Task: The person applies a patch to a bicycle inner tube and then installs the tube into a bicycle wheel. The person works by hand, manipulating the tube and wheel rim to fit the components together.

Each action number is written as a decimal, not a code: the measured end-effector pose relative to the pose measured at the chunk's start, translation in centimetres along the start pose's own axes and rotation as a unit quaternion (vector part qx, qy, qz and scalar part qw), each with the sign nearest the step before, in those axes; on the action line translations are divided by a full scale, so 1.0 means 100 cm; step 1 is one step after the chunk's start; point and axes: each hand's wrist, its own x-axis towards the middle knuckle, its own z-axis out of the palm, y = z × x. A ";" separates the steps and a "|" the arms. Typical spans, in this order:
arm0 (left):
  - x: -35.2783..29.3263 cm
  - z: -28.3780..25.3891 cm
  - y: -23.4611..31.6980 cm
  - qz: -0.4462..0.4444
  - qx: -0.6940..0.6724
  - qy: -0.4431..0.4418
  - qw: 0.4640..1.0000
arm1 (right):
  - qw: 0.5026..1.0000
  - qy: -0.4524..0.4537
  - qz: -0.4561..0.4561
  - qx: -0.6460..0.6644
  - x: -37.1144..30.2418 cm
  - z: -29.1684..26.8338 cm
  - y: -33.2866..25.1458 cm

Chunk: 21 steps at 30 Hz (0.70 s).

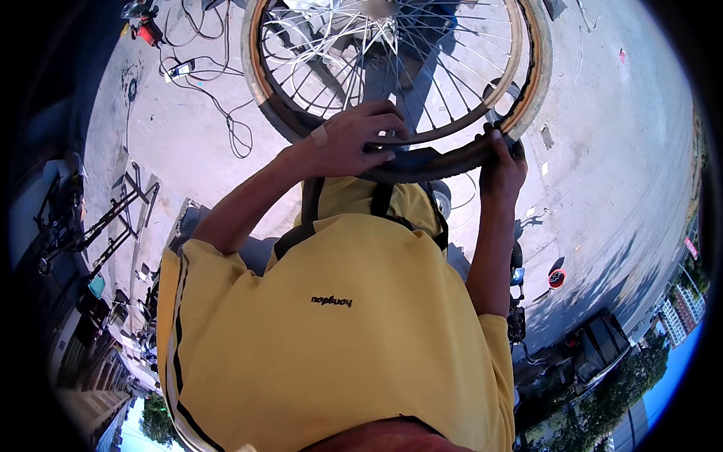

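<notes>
I have the spoked wheel (380, 9) at the far middle, just beyond the yellow shirt (339, 324), its far edge running out of view. Along the near side, the dark tyre (422, 167) stands away from the metal rim (452, 132), leaving a gap between them.

My left hand (350, 139) is at the rim's near stretch, fingers bent over it and thumb on the near side, only a narrow space between; whether they close on the rim or just press against it, I can't tell. My right hand (502, 166) holds the tyre at the near right, thumb on top and fingers wrapped around its outer side.

On the pale ground (203, 169), cables (218, 71) loop at the far left, beside a red tool (149, 32). A black metal frame (117, 218) lies nearer on the left, and a small red container (556, 279) sits to the right.
</notes>
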 end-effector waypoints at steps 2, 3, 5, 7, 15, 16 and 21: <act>-0.027 -0.010 0.004 0.016 0.066 -0.026 0.997 | 1.000 0.004 -0.003 0.001 0.011 -0.006 -0.003; -0.036 -0.009 0.005 0.035 0.096 -0.047 0.994 | 1.000 0.000 0.001 -0.005 0.015 -0.009 -0.005; -0.047 0.004 0.006 0.067 0.161 -0.045 0.984 | 1.000 -0.006 -0.003 -0.008 0.021 -0.012 -0.006; -0.051 0.022 0.005 0.093 0.229 -0.002 0.969 | 1.000 -0.006 0.004 -0.003 0.025 -0.011 -0.008; -0.039 0.050 -0.006 0.036 0.295 -0.003 0.955 | 0.995 0.089 0.022 -0.048 0.024 0.000 -0.025; -0.037 0.049 -0.005 0.028 0.295 -0.002 0.955 | 0.996 0.079 0.021 -0.037 0.023 0.001 -0.024; -0.029 0.050 -0.002 -0.037 0.210 0.005 0.977 | 0.999 0.031 -0.003 -0.003 0.004 0.008 -0.014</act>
